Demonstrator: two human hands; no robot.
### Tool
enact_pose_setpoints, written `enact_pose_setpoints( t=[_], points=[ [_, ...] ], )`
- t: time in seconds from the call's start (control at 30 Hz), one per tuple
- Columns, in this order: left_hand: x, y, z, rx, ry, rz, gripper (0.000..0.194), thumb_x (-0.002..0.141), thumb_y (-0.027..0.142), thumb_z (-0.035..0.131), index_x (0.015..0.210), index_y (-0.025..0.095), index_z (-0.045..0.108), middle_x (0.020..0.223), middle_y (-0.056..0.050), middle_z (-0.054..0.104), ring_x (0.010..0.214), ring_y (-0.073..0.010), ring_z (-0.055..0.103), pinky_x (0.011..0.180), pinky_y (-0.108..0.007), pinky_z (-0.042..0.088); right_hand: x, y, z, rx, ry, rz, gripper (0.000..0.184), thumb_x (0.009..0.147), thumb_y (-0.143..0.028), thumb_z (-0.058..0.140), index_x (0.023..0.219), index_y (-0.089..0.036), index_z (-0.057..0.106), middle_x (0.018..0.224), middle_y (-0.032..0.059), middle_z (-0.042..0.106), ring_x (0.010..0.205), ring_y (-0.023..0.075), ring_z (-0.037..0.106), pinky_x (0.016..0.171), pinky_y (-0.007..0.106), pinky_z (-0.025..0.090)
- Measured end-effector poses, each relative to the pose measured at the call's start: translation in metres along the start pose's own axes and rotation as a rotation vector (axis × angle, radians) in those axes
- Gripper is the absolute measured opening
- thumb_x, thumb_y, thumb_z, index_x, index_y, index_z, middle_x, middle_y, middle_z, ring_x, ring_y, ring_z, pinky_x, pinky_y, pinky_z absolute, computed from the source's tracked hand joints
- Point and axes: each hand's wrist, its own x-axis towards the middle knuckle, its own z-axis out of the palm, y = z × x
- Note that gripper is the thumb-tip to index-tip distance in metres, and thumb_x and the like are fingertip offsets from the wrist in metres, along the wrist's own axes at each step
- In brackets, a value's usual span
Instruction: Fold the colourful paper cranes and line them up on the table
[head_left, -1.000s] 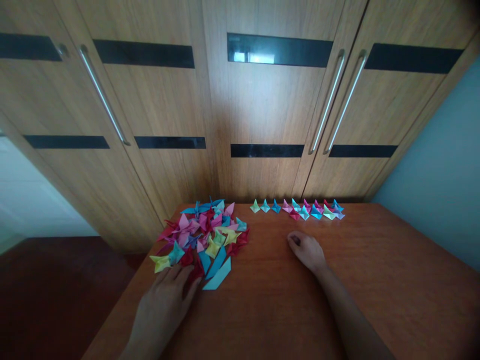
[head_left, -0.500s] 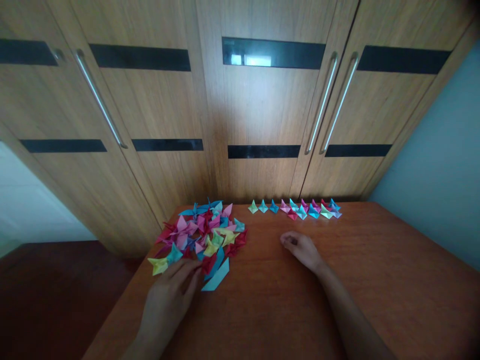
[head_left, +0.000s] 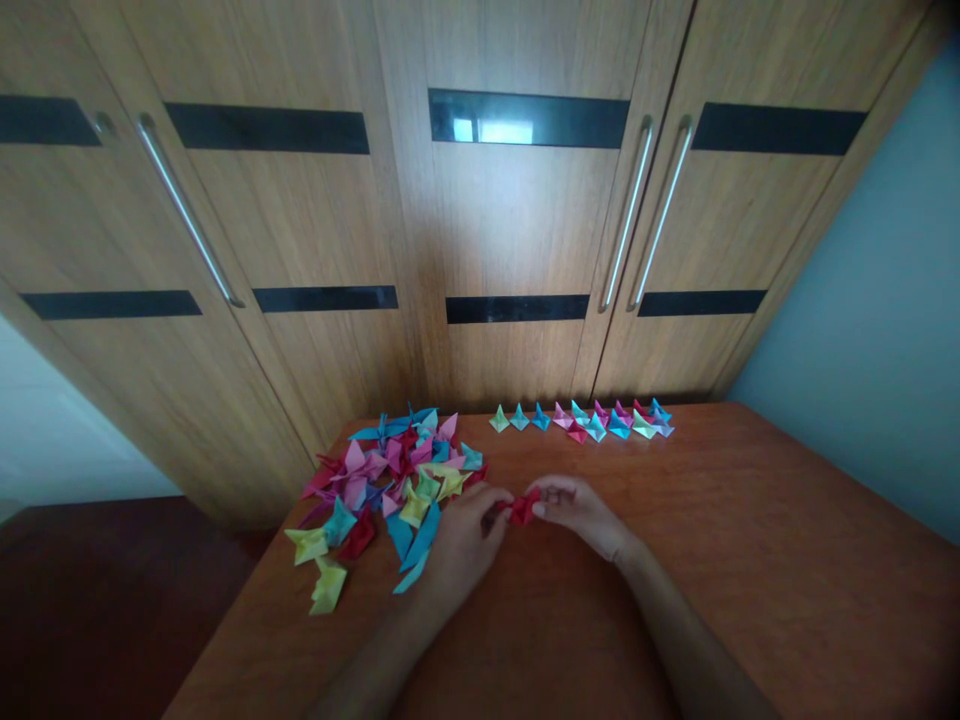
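A small red origami piece [head_left: 523,508] is pinched between my two hands over the middle of the table. My left hand [head_left: 469,530] grips its left side and my right hand [head_left: 576,512] its right side, both with closed fingertips. Left of my hands lies a loose heap of folded paper pieces [head_left: 364,465] in pink, red, blue and yellow. A yellow piece [head_left: 328,587] sits apart at the heap's near edge. Along the table's back edge stand small boat-like origami pieces [head_left: 596,428], single on the left and in two staggered rows on the right.
The brown wooden table [head_left: 720,560] reaches back to a wooden wardrobe [head_left: 517,220] with long metal handles [head_left: 628,215]. A pale blue wall [head_left: 847,280] stands on the right. Dark floor [head_left: 127,600] shows beyond the table's left edge.
My left hand has moved right from the heap with the red origami piece. My right hand has shifted slightly left and now grips it too. The yellow piece near the heap's front is now visible.
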Motion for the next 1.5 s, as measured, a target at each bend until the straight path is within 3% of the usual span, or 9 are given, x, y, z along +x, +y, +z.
enact_pose_setpoints(
  t=[0.1, 0.23, 0.43, 0.63, 0.73, 0.9, 1.03, 1.23, 1.5],
  points=[
    [0.005, -0.005, 0.014, -0.064, 0.026, -0.011, 0.019, 0.081, 0.015, 0.05, 0.093, 0.022, 0.063, 0.087, -0.003, 0.065, 0.078, -0.0151, 0.061, 0.075, -0.027, 0.048, 0.001, 0.0, -0.003, -0.011, -0.001, -0.001, 0.026, 0.07, -0.039, 0.071, 0.084, -0.017, 0.067, 0.08, 0.0024, 0.066, 0.077, 0.0148, 0.058, 0.074, 0.028, 0.045],
    [0.007, -0.011, 0.026, -0.274, 0.042, -0.09, 0.019, 0.08, 0.018, 0.054, 0.096, 0.02, 0.062, 0.085, -0.003, 0.068, 0.076, -0.0149, 0.064, 0.072, -0.026, 0.051, 0.001, 0.001, -0.01, -0.044, 0.099, -0.004, 0.026, 0.07, -0.041, 0.07, 0.082, -0.018, 0.067, 0.077, 0.0011, 0.065, 0.073, 0.0135, 0.056, 0.069, 0.025, 0.044],
    [0.009, -0.002, 0.028, -0.64, -0.075, -0.219, 0.02, 0.08, 0.029, 0.058, 0.094, 0.016, 0.062, 0.08, -0.005, 0.07, 0.071, -0.0157, 0.066, 0.064, -0.027, 0.054, 0.002, 0.005, -0.02, -0.103, 0.184, -0.016, 0.033, 0.077, -0.049, 0.06, 0.075, -0.017, 0.066, 0.066, -0.0004, 0.059, 0.062, 0.011, 0.048, 0.058, 0.022, 0.037],
    [0.014, 0.001, 0.031, -0.728, -0.103, -0.208, 0.02, 0.078, 0.03, 0.061, 0.092, 0.016, 0.064, 0.078, -0.004, 0.071, 0.071, -0.0154, 0.066, 0.065, -0.026, 0.054, 0.004, 0.011, -0.024, 0.037, 0.219, 0.009, 0.034, 0.075, -0.051, 0.061, 0.078, -0.017, 0.065, 0.074, 0.0026, 0.062, 0.066, 0.0128, 0.052, 0.062, 0.024, 0.039],
    [0.024, -0.002, 0.036, -0.653, -0.083, -0.167, 0.021, 0.081, 0.031, 0.058, 0.093, 0.016, 0.065, 0.082, -0.005, 0.071, 0.071, -0.0155, 0.066, 0.065, -0.026, 0.054, 0.006, 0.015, -0.03, -0.027, 0.313, -0.008, 0.036, 0.078, -0.052, 0.056, 0.079, -0.017, 0.064, 0.07, 0.0019, 0.06, 0.063, 0.0131, 0.052, 0.059, 0.024, 0.038],
    [0.053, -0.007, 0.049, -0.168, 0.014, 0.018, 0.017, 0.086, 0.025, 0.051, 0.093, 0.021, 0.066, 0.089, -0.002, 0.07, 0.077, -0.0141, 0.064, 0.073, -0.024, 0.05, 0.008, 0.021, -0.043, -0.645, 0.58, -0.049, 0.036, 0.085, -0.046, 0.045, 0.072, -0.019, 0.064, 0.069, 0.0026, 0.063, 0.065, 0.0163, 0.055, 0.063, 0.025, 0.038],
    [0.08, -0.01, 0.069, 0.156, -0.018, 0.087, 0.017, 0.087, 0.022, 0.048, 0.091, 0.022, 0.065, 0.091, -0.002, 0.069, 0.083, -0.0151, 0.063, 0.077, -0.025, 0.047, 0.009, 0.025, -0.045, -0.923, 0.574, 0.08, 0.034, 0.086, -0.041, 0.041, 0.073, -0.021, 0.065, 0.072, 0.0028, 0.066, 0.066, 0.017, 0.058, 0.064, 0.024, 0.039],
    [0.115, -0.02, 0.099, 0.252, -0.052, 0.06, 0.018, 0.089, 0.021, 0.045, 0.091, 0.019, 0.063, 0.094, -0.006, 0.067, 0.087, -0.0173, 0.062, 0.077, -0.026, 0.045, 0.013, 0.034, -0.046, -0.977, 0.589, 0.077, 0.035, 0.086, -0.04, 0.04, 0.069, -0.022, 0.064, 0.065, 0.0017, 0.065, 0.061, 0.0159, 0.058, 0.059, 0.023, 0.038],
    [0.134, -0.028, 0.114, 0.348, -0.1, 0.019, 0.022, 0.092, 0.021, 0.04, 0.094, 0.02, 0.062, 0.097, -0.007, 0.064, 0.091, -0.0178, 0.059, 0.081, -0.028, 0.045, 0.014, 0.037, -0.05, -0.913, 0.616, 0.007, 0.035, 0.086, -0.04, 0.04, 0.069, -0.022, 0.064, 0.061, 0.0007, 0.063, 0.057, 0.0153, 0.057, 0.058, 0.023, 0.038]
  ],
)
